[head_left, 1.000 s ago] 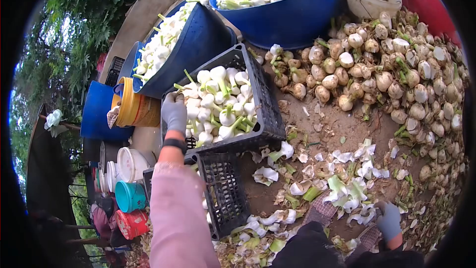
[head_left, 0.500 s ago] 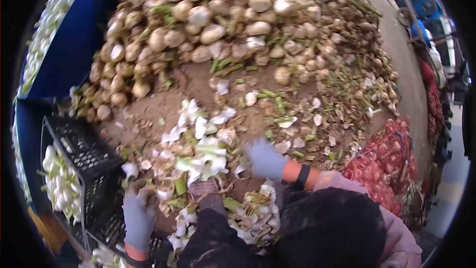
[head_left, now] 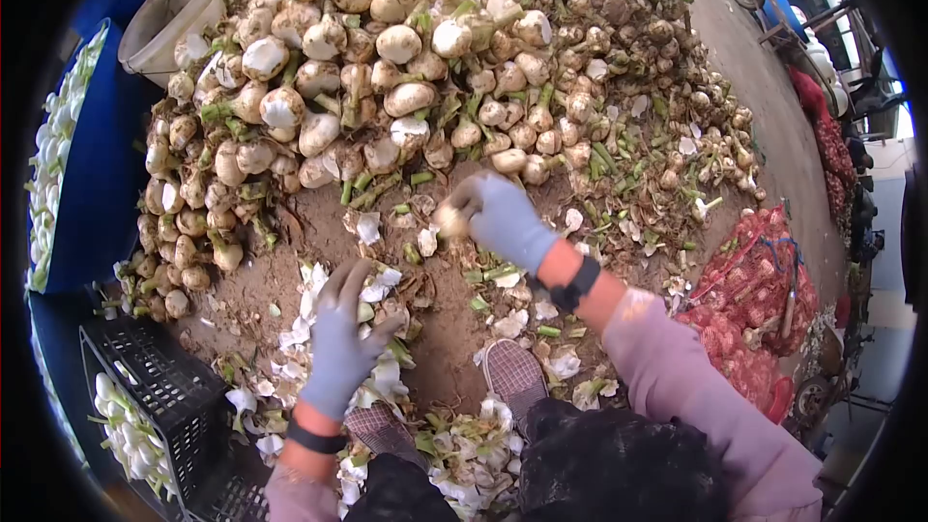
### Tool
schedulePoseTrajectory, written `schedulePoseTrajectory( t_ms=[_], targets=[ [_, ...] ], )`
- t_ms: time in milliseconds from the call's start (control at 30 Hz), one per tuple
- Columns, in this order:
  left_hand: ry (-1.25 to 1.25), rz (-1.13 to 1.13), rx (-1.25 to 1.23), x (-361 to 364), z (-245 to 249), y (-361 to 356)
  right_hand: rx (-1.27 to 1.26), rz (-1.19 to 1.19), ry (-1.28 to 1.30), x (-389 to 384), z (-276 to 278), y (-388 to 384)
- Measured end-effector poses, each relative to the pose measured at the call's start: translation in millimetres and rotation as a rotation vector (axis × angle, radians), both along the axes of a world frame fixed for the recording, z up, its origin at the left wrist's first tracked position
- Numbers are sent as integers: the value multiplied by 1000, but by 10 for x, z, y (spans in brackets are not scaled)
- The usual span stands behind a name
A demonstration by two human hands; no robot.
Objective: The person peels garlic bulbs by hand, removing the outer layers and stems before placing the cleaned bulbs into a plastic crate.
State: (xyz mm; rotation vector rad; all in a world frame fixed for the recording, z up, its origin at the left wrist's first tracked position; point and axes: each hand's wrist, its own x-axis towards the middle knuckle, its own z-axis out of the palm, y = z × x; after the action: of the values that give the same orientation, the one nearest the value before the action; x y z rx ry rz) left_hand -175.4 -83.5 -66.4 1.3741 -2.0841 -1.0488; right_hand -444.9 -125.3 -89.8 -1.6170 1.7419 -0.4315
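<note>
My right hand (head_left: 507,220), in a grey-white glove with dirty fingertips, is closed on a pale garlic bulb (head_left: 450,220), which is blurred by motion. It hangs over the ground in front of the heap of garlic bulbs (head_left: 406,99), which are soil-stained and have green stalk stubs. Further left and lower is my left hand (head_left: 340,343), gloved alike, with its fingers apart and nothing in them. Below it are scattered white peelings (head_left: 382,382). More peelings (head_left: 474,454) lie between my shoes (head_left: 512,372).
At the left a black plastic crate (head_left: 159,367) stands beside peeled white bulbs (head_left: 130,435). Behind it rises a blue container wall (head_left: 97,184) near a white bucket (head_left: 159,14). Red net bags of bulbs (head_left: 749,300) lie at the right, with a cart (head_left: 783,10) further back.
My left hand has moved up and right from beside the crate, its fingers opening. My right hand has reached forward and now holds a bulb. The view has shifted, showing more of the bucket.
</note>
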Motion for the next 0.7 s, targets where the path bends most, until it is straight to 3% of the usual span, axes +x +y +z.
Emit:
schedulePoseTrajectory(
  t_ms=[33, 100, 133, 167, 200, 233, 267, 300, 333, 367, 433, 533, 667, 700],
  targets=[
    [-9, 0, -67, -171, -11, 12, 14, -88, -274, 146, 27, 164],
    [84, -10, -119, -342, -201, 94, 287, -320, -901, 395, 108, 386],
    [313, 106, 147, -346, -278, 156, 289, -325, -908, 423, 103, 458],
    [538, 227, 416, -360, -255, 194, 358, -385, -1121, 448, 99, 526],
    [527, 229, 421, -336, -205, 221, 428, -444, -1336, 470, 96, 577],
    [586, 273, 597, -300, -125, 234, 431, -446, -1347, 467, 94, 609],
    [643, 318, 772, -283, -52, 239, 538, -313, -1094, 454, 89, 641],
    [646, 291, 747, -294, -71, 328, 633, -179, -836, 463, 72, 677],
    [498, 220, 639, -269, -109, 366, 430, -92, -622, 529, 10, 751],
    [346, 151, 535, -231, -126, 403, 444, -87, -636, 566, 44, 791],
    [515, 266, 581, -245, -7, 425, 419, -159, -708, 628, 168, 827],
    [516, 294, 674, -128, -120, 512, 474, -100, -651, 661, 252, 834],
    [438, 164, 550, 9, -146, 499, 375, -113, -608, 692, 106, 899],
    [716, 208, 826, 30, -108, 491, 381, -112, -613, 672, 69, 914]
  ],
)
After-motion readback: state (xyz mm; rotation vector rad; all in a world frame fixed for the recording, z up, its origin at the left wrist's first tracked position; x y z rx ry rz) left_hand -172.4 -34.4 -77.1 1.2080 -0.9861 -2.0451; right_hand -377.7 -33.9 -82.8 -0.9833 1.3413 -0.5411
